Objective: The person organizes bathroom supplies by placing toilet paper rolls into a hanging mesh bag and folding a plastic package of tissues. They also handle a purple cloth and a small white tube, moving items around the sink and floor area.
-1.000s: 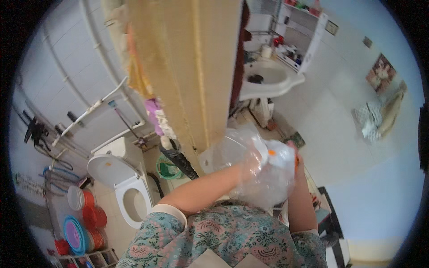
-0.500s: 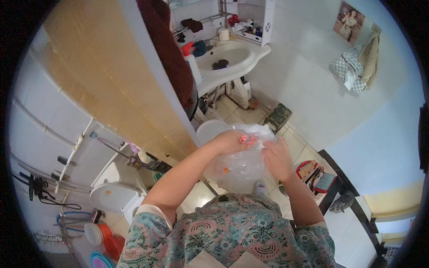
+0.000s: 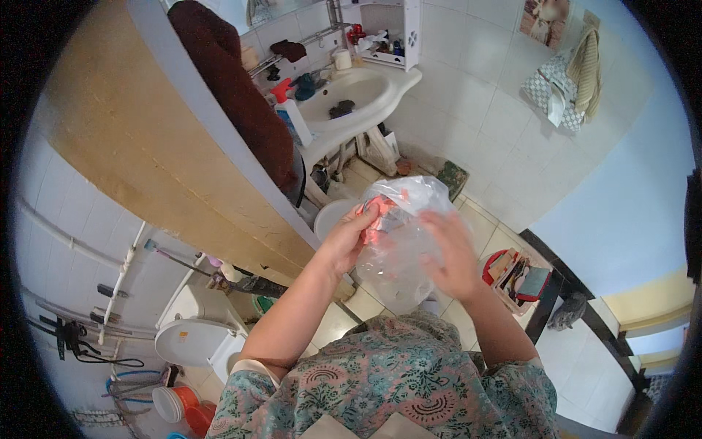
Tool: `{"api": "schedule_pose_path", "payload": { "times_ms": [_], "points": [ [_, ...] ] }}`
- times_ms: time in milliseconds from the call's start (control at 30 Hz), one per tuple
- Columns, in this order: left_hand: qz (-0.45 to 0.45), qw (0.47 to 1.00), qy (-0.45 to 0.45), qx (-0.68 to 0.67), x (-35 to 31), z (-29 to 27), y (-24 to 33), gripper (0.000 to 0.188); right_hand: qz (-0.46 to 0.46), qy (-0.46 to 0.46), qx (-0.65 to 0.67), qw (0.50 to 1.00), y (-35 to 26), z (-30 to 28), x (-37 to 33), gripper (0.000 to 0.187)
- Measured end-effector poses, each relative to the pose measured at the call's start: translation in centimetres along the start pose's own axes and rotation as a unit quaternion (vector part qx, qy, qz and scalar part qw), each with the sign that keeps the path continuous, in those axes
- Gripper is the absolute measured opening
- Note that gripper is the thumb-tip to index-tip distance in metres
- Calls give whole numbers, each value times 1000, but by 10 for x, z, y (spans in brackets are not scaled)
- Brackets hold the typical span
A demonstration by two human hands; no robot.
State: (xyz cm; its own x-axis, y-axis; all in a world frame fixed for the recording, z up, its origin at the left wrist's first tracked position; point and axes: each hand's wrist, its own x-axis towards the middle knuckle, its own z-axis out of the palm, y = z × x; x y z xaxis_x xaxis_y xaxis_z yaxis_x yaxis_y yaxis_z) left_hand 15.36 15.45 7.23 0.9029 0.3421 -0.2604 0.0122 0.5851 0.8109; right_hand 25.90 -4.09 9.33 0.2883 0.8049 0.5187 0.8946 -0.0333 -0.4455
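My left hand (image 3: pixel 346 238) is closed on a crumpled pink and silver wrapper (image 3: pixel 377 233), the thumb lying on top of it. A clear plastic bag (image 3: pixel 398 272) hangs below and beyond the wrapper, its whitish upper part (image 3: pixel 426 192) bunched up. Whether my left fingers also pinch the bag is hidden. On the bag's right side is my right hand (image 3: pixel 452 257), blurred by motion, with its fingers apart and nothing visible in them.
A white washbasin (image 3: pixel 365 91) with a spray bottle (image 3: pixel 291 111) stands ahead, past a door edge (image 3: pixel 219 154). A basket of small items (image 3: pixel 521 282) sits at right. A toilet (image 3: pixel 191 340) and buckets (image 3: pixel 172 404) are at lower left.
My left hand has turned, showing more of the pink wrapper. My right hand has spread its fingers at the bag's side. The bag's top has opened upward, and the view has shifted.
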Motion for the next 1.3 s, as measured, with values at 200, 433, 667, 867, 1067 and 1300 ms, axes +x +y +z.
{"api": "schedule_pose_path", "payload": {
  "times_ms": [200, 433, 667, 867, 1067, 1300],
  "points": [
    [65, 971, 53, -225, 6, -2, 10, 34, 9, -188, 58, 980, 9, 42, -53, 42],
    [-3, 964, -33, -265, 10, -4, -14, 39, 379, -44, 398, 834, 45, 56, -83, 33],
    [-54, 992, -54, -97, -11, 14, -28, 43, 75, -4, -180, 981, -4, 38, -13, 67],
    [-135, 965, -226, 23, -12, 0, -39, 45, 108, -161, -148, 970, 30, 61, -7, 57],
    [-153, 972, -131, 118, -23, -23, -3, 47, 369, -210, 317, 848, 81, 55, -23, 36],
    [395, 559, 68, 726, -31, 20, 4, 64, 443, -169, 399, 784, 91, 69, -16, 36]
  ]
}}
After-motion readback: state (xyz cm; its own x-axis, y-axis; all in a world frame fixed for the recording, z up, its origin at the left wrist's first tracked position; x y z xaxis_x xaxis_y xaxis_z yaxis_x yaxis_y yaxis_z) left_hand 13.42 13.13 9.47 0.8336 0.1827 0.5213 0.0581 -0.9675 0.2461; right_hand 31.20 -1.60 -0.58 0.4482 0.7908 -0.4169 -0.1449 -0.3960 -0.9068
